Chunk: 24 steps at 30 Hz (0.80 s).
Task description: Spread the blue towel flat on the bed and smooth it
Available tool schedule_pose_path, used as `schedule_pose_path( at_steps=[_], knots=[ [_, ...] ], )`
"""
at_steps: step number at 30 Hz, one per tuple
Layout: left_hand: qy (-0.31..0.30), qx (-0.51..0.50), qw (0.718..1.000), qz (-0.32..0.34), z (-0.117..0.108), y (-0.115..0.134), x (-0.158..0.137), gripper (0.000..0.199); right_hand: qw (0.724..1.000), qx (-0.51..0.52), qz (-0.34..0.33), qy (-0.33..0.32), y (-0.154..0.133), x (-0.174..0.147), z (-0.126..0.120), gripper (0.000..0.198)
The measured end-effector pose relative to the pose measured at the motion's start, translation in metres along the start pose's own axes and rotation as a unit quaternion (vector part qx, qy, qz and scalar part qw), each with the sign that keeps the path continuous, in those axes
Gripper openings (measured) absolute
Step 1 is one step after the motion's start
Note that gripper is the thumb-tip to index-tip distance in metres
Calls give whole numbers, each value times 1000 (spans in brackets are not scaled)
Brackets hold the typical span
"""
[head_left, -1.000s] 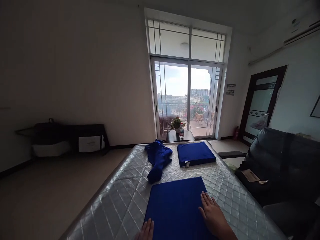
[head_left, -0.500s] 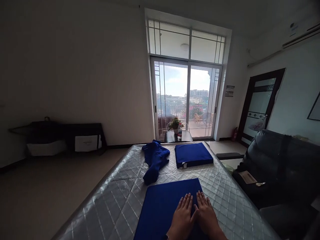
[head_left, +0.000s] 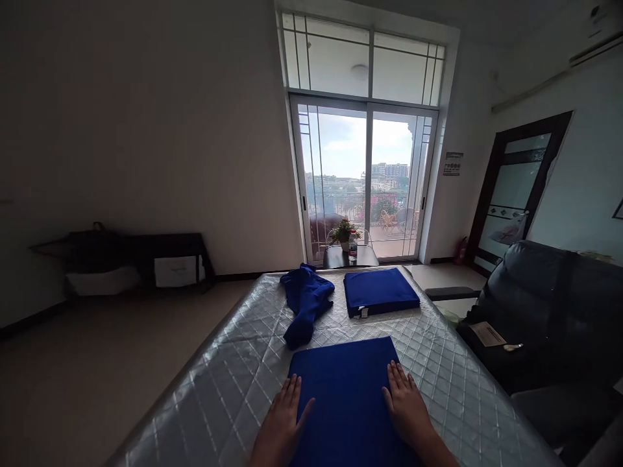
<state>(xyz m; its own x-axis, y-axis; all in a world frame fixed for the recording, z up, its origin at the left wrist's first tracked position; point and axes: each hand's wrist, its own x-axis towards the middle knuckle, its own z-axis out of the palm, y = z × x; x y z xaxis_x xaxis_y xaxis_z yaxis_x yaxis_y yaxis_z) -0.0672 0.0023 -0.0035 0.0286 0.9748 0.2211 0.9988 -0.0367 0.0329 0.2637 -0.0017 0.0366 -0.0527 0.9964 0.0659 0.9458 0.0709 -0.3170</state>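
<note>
A flat blue folded cloth [head_left: 345,395] lies in front of me on the silver quilted table cover [head_left: 233,363]. My left hand [head_left: 285,415] rests along its left edge, fingers stretched out and thumb apart on the fabric. At the opposite edge my right hand [head_left: 403,399] lies with its fingers extended and its thumb on the cloth. Beyond it, on the right, sits a neat stack of folded blue fabric [head_left: 382,290] with a white label at its front. A crumpled blue cloth [head_left: 306,301] lies to the left of that stack.
A black armchair [head_left: 545,311] stands along the right side, with a brown card [head_left: 487,334] on its seat. Past the far table edge is a small dark table [head_left: 335,257] holding a potted plant [head_left: 344,233] and a bottle [head_left: 353,246], before sliding glass doors [head_left: 367,175].
My hands have moved apart. The left slid from near the right side of the folded cloth to its left edge; the right stays at the right edge. The view has shifted slightly.
</note>
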Motion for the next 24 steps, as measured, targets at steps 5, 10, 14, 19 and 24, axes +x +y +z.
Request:
schedule_pose_path(
  at_steps=[5,10,14,19,24],
  knots=[
    [-32,-40,999,6,-10,3,1,66,997,-70,-25,-19,-14,18,-12,65],
    [-38,-43,998,-4,-11,4,3,66,998,-45,-38,-22,-30,58,-33,70],
    [-51,-53,997,-8,-8,3,6,65,999,-4,-4,-39,-25,76,-26,74],
    [-100,-51,994,-13,-5,0,13,71,999,23,6,-34,-14,77,-10,74],
    [-118,-48,992,4,-10,-2,15,73,999,39,11,-28,-13,77,-11,75]
  ],
)
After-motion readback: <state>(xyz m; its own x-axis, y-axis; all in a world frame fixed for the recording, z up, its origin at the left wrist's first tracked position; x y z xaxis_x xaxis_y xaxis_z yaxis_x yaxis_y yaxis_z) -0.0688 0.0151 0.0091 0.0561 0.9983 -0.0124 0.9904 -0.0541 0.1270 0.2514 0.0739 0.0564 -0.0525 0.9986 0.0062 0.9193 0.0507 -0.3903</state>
